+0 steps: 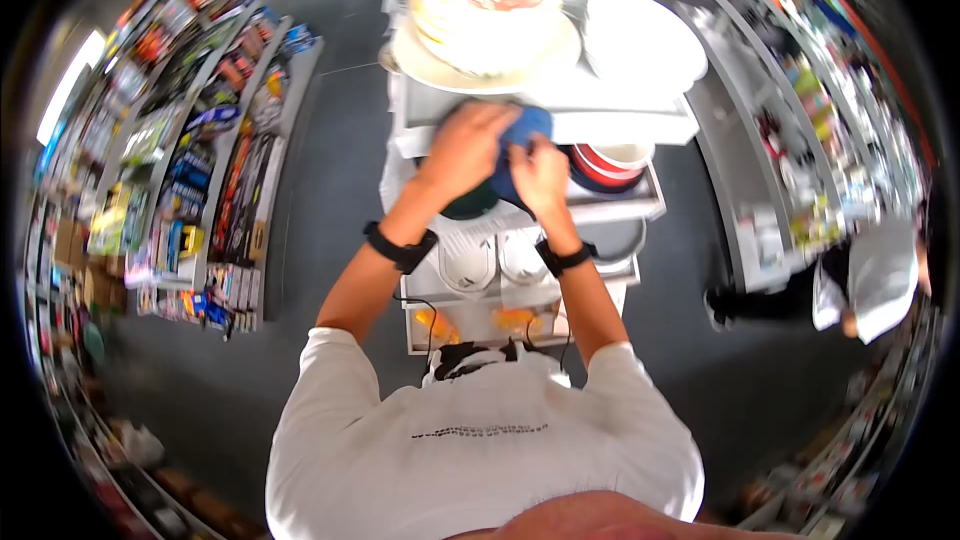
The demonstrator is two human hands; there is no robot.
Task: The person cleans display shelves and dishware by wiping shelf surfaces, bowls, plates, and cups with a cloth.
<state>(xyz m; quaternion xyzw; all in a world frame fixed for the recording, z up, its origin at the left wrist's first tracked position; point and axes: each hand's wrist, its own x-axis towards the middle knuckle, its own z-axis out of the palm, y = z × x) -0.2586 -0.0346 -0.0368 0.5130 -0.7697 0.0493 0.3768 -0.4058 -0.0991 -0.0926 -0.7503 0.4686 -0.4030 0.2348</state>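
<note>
Both hands meet in front of the display shelf's upper board [620, 128]. My left hand [468, 148] is closed at the left side of a blue cloth-like item [525, 140]. At its right side, my right hand [540, 175] has its fingers closed on the same item. Just below my left hand, a dark green round piece [472, 202] shows in part on the shelf under the board. Red and white bowls [610, 165] stand to the right of my right hand. The fingertips are slightly blurred.
White plates [645, 45] and a stack of dishes [480, 25] stand on top of the shelf. White dishes [467, 265] sit on a lower level. Stocked racks [230, 160] line the left aisle. Another person [865, 280] is at the right.
</note>
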